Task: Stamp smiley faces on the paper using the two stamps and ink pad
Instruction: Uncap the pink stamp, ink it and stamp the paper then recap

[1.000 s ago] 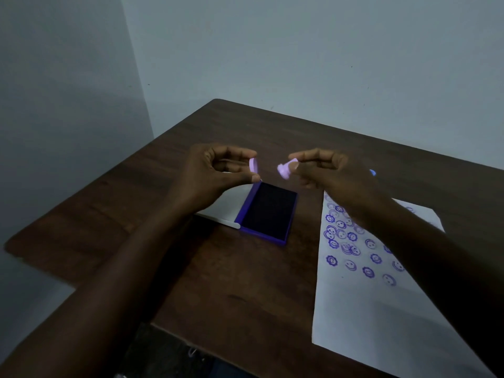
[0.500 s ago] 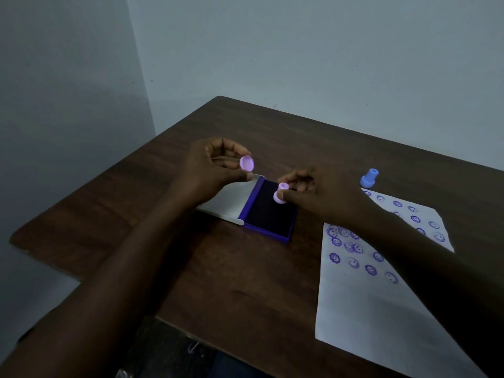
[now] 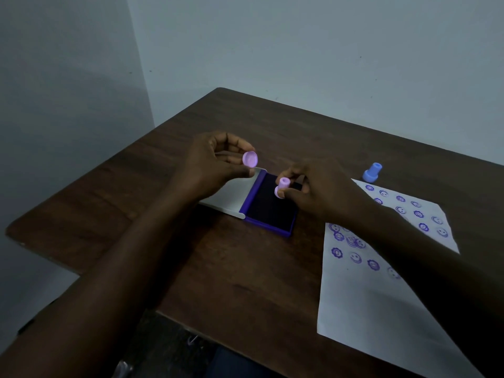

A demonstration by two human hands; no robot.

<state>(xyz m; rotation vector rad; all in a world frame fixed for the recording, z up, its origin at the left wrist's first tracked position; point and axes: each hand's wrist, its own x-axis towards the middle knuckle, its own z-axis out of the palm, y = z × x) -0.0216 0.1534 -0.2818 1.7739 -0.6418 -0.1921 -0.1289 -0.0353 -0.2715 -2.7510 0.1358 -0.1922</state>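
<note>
My right hand (image 3: 313,190) pinches a small pink stamp (image 3: 281,187) and holds it base-down on the dark pad of the open purple ink pad (image 3: 268,207). My left hand (image 3: 215,162) holds the stamp's round pink cap (image 3: 249,159) in its fingertips, raised just left of the pad above its white lid (image 3: 231,196). A blue stamp (image 3: 372,172) stands upright on the table beyond the white paper (image 3: 362,304). The paper lies at the right, and its upper part carries several purple smiley prints. My right forearm covers part of them.
The dark wooden table (image 3: 152,186) sits in a corner, with a grey wall behind and to the left. Its left edge and near edge are in view. Bare wood lies between the ink pad and the near edge.
My right hand has come down from mid-air and set the pink stamp onto the ink pad. My left hand keeps the cap raised, now turned to show its round face.
</note>
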